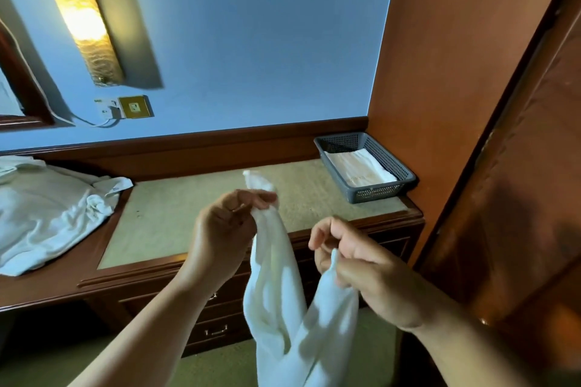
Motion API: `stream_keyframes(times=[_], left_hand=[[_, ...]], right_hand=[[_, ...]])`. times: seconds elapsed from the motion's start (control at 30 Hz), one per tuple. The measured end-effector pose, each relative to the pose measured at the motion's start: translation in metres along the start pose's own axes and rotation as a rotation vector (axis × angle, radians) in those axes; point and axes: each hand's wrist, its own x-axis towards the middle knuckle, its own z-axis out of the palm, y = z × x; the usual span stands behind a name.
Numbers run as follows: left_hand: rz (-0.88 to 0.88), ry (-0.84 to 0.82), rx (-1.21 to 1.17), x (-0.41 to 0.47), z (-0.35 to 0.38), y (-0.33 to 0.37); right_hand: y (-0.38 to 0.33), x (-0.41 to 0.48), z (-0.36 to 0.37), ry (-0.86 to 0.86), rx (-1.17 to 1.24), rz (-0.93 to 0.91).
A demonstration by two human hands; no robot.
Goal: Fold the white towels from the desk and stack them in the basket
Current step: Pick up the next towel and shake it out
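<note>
A white towel [283,302] hangs in front of the desk [195,214], held up in the air by both hands. My left hand [226,229] grips one upper corner, whose tip sticks up above the fingers. My right hand [355,264] pinches another part of the towel's edge, lower and to the right. The towel droops between them in a loop and runs out of the bottom of the view. A grey mesh basket [383,192] stands at the desk's far right corner with a folded white towel [358,168] lying in it.
A heap of unfolded white towels [47,214] covers the desk's left end. A wooden wall panel [471,104] rises close on the right. Drawers [217,328] sit below the desk front. A wall socket with a cable [125,108] and a lit lamp [78,16] are on the back wall.
</note>
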Motion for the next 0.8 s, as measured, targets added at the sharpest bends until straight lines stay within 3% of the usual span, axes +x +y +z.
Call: stream_keyframes(times=[0.1, 0.2, 0.33, 0.53, 0.67, 0.8], left_hand=[[-0.084, -0.101, -0.256, -0.013, 0.005, 0.015], [-0.163, -0.184, -0.496, -0.023, 0.006, 0.031], [-0.187, -0.307, -0.765, -0.034, 0.010, 0.041], [-0.217, -0.309, -0.797, -0.036, 0.011, 0.045], [-0.220, -0.274, -0.784, -0.037, 0.011, 0.048], [-0.166, -0.257, -0.705, -0.033, 0.010, 0.049]], right_hand=[[-0.022, 0.005, -0.009, 0.041, -0.098, -0.155], [-0.026, 0.017, -0.016, 0.200, -0.117, -0.283], [-0.021, 0.028, -0.015, 0.373, -0.046, -0.326], [-0.008, 0.034, -0.006, 0.398, -0.144, -0.337], [-0.010, 0.032, -0.007, 0.288, -0.173, -0.340], [-0.008, 0.032, -0.007, 0.155, 0.006, -0.272]])
